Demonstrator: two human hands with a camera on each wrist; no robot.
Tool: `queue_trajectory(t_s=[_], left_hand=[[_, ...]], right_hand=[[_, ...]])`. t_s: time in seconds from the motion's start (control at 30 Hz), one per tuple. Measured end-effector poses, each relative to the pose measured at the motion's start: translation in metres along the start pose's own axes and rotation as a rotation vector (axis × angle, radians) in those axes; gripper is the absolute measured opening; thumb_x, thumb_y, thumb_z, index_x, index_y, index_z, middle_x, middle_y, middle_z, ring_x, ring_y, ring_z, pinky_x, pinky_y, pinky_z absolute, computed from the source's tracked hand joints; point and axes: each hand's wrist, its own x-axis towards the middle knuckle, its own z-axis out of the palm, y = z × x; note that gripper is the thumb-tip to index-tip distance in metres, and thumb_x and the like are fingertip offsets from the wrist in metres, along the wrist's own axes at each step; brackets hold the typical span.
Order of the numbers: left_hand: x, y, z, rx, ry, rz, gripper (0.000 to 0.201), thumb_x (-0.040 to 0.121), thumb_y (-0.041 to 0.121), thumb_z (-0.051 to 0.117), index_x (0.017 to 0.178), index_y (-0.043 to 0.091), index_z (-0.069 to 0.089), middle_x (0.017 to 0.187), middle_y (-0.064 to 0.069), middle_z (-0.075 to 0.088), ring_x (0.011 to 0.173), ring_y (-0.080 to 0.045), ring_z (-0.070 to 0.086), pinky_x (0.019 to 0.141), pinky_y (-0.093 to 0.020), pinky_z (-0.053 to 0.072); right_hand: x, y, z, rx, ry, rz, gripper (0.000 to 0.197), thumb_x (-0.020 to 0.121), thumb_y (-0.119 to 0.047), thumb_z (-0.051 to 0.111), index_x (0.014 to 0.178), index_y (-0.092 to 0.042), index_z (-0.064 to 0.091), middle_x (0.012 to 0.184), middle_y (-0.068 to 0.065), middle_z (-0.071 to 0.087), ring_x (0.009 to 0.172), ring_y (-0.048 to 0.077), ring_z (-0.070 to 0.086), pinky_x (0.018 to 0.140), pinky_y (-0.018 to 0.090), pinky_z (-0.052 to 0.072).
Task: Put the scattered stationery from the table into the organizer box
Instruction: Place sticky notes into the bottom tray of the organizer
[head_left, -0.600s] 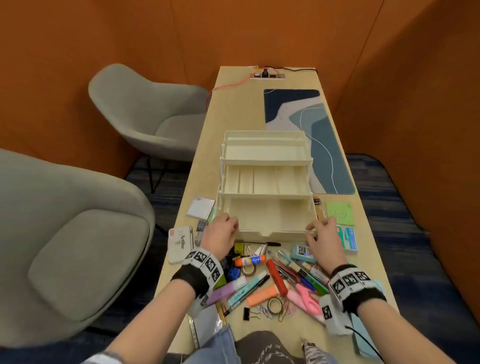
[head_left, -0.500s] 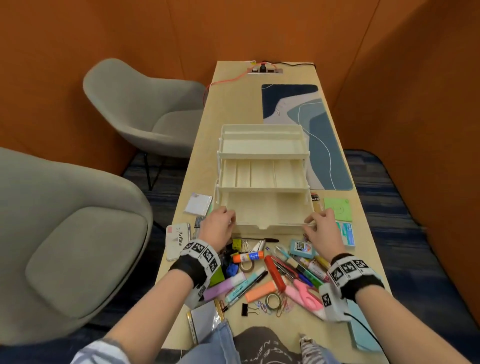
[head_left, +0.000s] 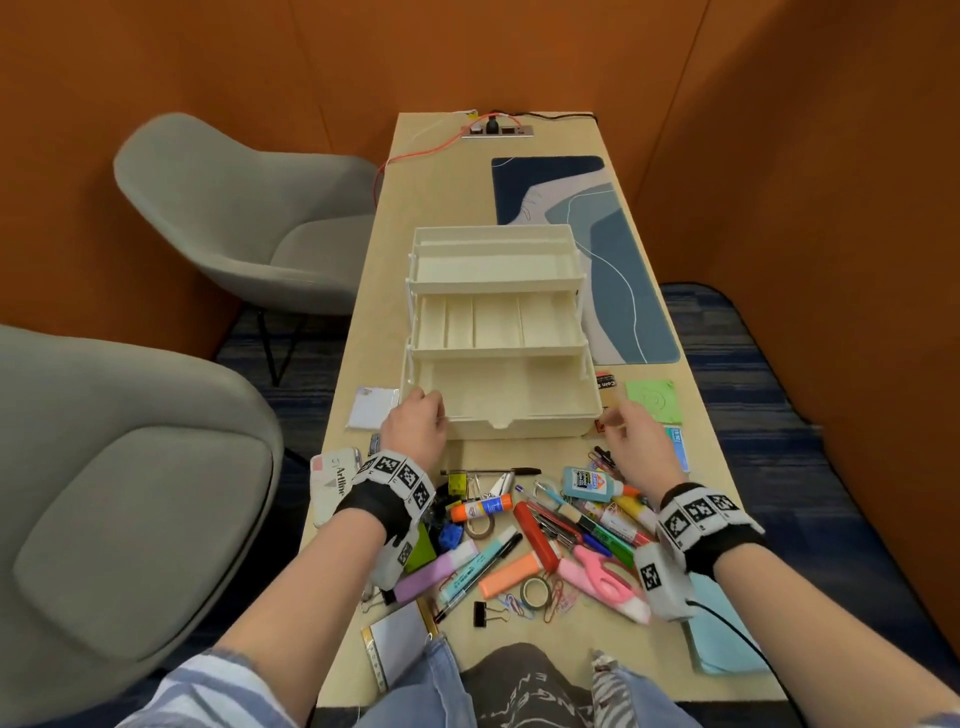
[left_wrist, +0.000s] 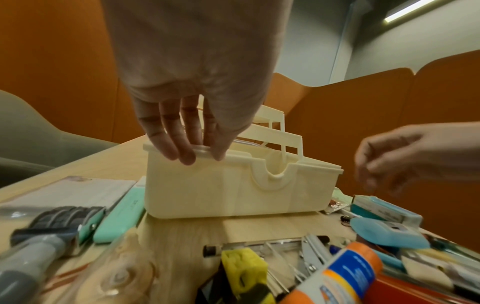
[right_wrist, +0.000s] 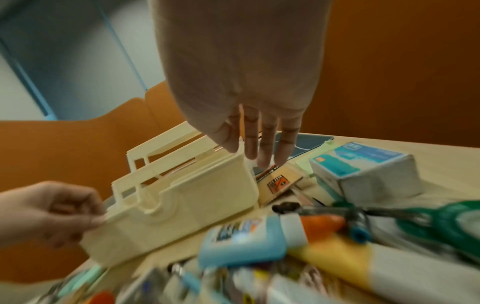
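Note:
The cream organizer box (head_left: 498, 395) stands open in three stepped tiers at the table's middle, all tiers empty. My left hand (head_left: 415, 431) grips its front-left corner, fingers and thumb on the rim (left_wrist: 187, 152). My right hand (head_left: 631, 441) hovers just off the front-right corner, fingers loose and holding nothing (right_wrist: 259, 148). Scattered stationery lies in front of the box: a blue glue bottle (head_left: 592, 484), an orange-capped glue stick (head_left: 480, 508), pink scissors (head_left: 602, 574), an orange highlighter (head_left: 506, 574), a purple highlighter (head_left: 434, 569), a tape roll (head_left: 535, 592) and a black binder clip (head_left: 485, 614).
A green sticky pad (head_left: 652, 400) and a brown card packet (right_wrist: 280, 181) lie right of the box, a white pad (head_left: 371, 407) and an Artline box (head_left: 332, 483) left of it. A blue desk mat (head_left: 587, 249) lies behind. Grey chairs (head_left: 244, 218) stand left of the table.
My right hand has let go of the box's front-right corner and drawn slightly back to the right. My left hand still holds the front-left corner.

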Motion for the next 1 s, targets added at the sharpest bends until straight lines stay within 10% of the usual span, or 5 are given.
queue_trajectory(t_s=[0.17, 0.33, 0.57, 0.87, 1.0], left_hand=[[-0.027, 0.009, 0.005, -0.063, 0.044, 0.162, 0.035, 0.091, 0.011, 0.053, 0.126, 0.014, 0.050, 0.122, -0.004, 0.047, 0.082, -0.015, 0.057, 0.064, -0.021, 0.042], [-0.071, 0.019, 0.032, -0.069, -0.132, 0.379, 0.026, 0.094, 0.019, 0.049, 0.119, 0.022, 0.052, 0.117, 0.007, 0.050, 0.084, -0.001, 0.047, 0.063, -0.011, 0.035], [-0.083, 0.009, 0.046, -0.152, -0.113, 0.292, 0.027, 0.094, 0.022, 0.050, 0.121, 0.024, 0.054, 0.116, 0.008, 0.049, 0.095, -0.003, 0.049, 0.085, -0.020, 0.046], [-0.083, -0.003, 0.039, -0.137, -0.045, 0.245, 0.021, 0.093, 0.021, 0.051, 0.113, 0.021, 0.057, 0.112, 0.003, 0.048, 0.091, -0.011, 0.053, 0.073, -0.024, 0.047], [-0.075, -0.022, 0.028, -0.144, 0.052, 0.118, 0.021, 0.092, 0.021, 0.051, 0.112, 0.022, 0.058, 0.112, 0.004, 0.049, 0.099, -0.011, 0.050, 0.086, -0.028, 0.045]], right_hand=[[-0.047, 0.024, 0.010, -0.137, -0.049, -0.006, 0.020, 0.091, -0.006, 0.046, 0.101, -0.018, 0.059, 0.106, -0.001, 0.050, 0.098, 0.016, 0.049, 0.091, 0.035, 0.045], [-0.090, 0.053, -0.006, -0.209, 0.080, 0.365, 0.032, 0.084, -0.002, 0.050, 0.113, -0.017, 0.054, 0.116, 0.009, 0.051, 0.106, 0.026, 0.049, 0.094, 0.045, 0.043], [-0.126, 0.086, -0.010, -0.299, -0.286, 0.686, 0.101, 0.069, -0.046, 0.072, 0.143, -0.026, 0.007, 0.132, 0.014, 0.032, 0.122, 0.032, 0.038, 0.100, 0.046, 0.034], [-0.119, 0.097, -0.015, -0.012, -0.142, 0.756, 0.128, 0.050, -0.027, 0.091, 0.143, -0.035, 0.003, 0.126, 0.016, 0.025, 0.119, 0.042, 0.036, 0.100, 0.054, 0.036], [-0.115, 0.099, -0.016, 0.044, -0.160, 0.780, 0.116, 0.054, -0.021, 0.090, 0.140, -0.030, 0.012, 0.127, 0.022, 0.033, 0.119, 0.041, 0.037, 0.101, 0.053, 0.035]])
